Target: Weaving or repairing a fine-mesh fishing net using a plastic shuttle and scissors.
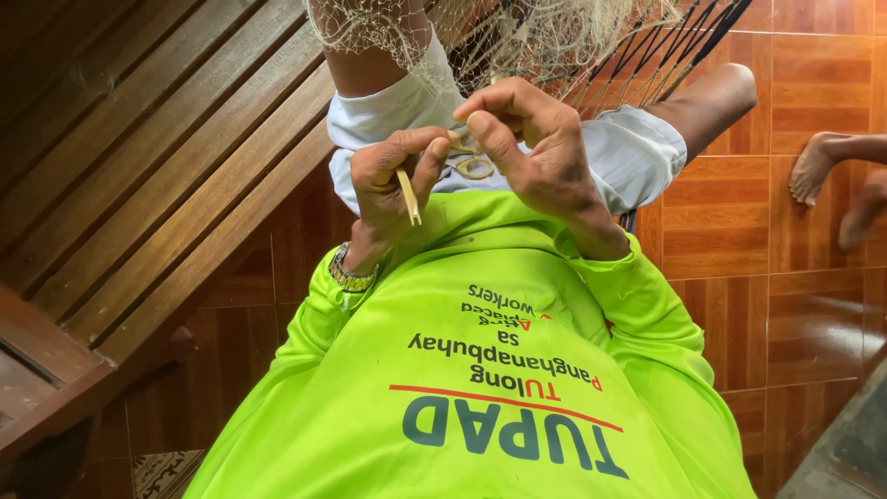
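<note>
Head view, looking down the person's own chest. Pale netting twine [473, 166] forms small loops between both hands, just above the lap, running up to the fishing net [480, 32] draped over the knees at frame top. Left hand [393, 180] pinches a thin flat bamboo needle [407, 196] between thumb and forefinger, fingers closed on it, needle pointing down toward the shirt. Right hand [536, 152] has thumb and forefinger pressed together on the twine loop, other fingers curled. Hands almost touching, held in front of the white shorts [637, 152]. Metal wristwatch [351, 274] on left wrist. Neon green long-sleeve shirt [480, 370] fills lower frame. Dark thin rods [684, 42] run through the net upper right. Wooden slatted bench [157, 157] at left. Reddish-brown floor tiles [795, 222] right, with another person's bare feet [836, 180] at right edge.
</note>
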